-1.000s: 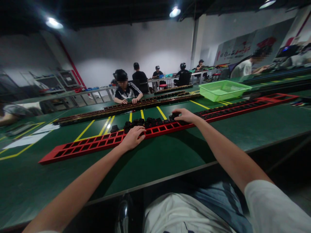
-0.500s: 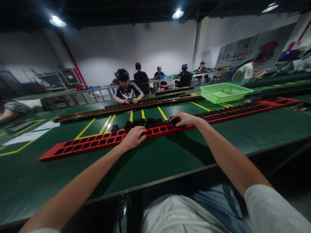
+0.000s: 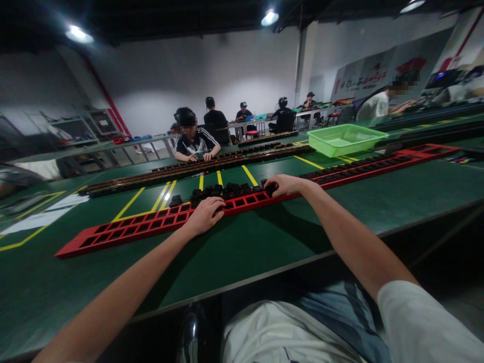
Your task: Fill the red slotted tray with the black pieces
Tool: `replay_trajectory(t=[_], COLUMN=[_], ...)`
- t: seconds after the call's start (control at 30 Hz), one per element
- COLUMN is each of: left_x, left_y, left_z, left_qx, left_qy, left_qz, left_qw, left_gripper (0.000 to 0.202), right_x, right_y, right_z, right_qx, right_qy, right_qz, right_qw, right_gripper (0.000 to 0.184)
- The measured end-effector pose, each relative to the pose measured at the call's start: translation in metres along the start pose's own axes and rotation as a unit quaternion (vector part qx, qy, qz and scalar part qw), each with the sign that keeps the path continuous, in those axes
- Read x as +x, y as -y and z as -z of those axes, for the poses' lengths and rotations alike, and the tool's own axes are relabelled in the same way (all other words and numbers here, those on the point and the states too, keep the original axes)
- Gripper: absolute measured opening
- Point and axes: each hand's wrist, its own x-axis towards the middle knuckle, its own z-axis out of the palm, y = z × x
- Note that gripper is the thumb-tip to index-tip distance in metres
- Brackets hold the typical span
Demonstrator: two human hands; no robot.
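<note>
A long red frame (image 3: 71,245) with two rows of square openings lies across the green table. My left hand (image 3: 205,216) rests over its near edge, fingers curled onto the frame and thumb toward me. My right hand (image 3: 283,185) bends around a small black block-like part (image 3: 270,188) at the frame, further right; its exact kind is unclear. Loose black parts (image 3: 236,190) are heaped along the frame's far side between my hands. To the right, black parts fill the frame's openings, while those on the left show none.
A light green plastic basket (image 3: 348,141) stands beyond the frame at the right. Long dark strips (image 3: 181,174) lie across the table, with a co-worker (image 3: 194,138) behind them. White papers (image 3: 45,214) are at the left. The table's front edge (image 3: 242,282) runs close to me.
The view has shifted slightly, so the scene sits a little further left. Both hands stay at nearly the same places on the frame, the right still around a black part.
</note>
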Motion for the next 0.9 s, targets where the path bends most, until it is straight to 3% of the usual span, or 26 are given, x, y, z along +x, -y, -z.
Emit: replay_trajectory(t=[0.4, 0.7, 0.9], left_x=[0.000, 0.000, 0.000], left_y=[-0.001, -0.003, 0.000], left_z=[0.001, 0.002, 0.000], left_qx=[0.003, 0.003, 0.005], left_qy=[0.006, 0.007, 0.003], left_qz=[0.007, 0.008, 0.009], left_qw=[1.000, 1.000, 1.000], left_gripper=[0.023, 0.023, 0.024], right_x=[-0.002, -0.001, -0.003], right_y=[0.003, -0.003, -0.011], right_z=[0.000, -0.001, -0.001], right_qx=[-0.015, 0.059, 0.061], right_qy=[0.011, -0.009, -0.036], right_qz=[-0.012, -0.007, -0.017], right_qw=[1.000, 0.998, 0.997], right_gripper=[0.054, 0.054, 0.036])
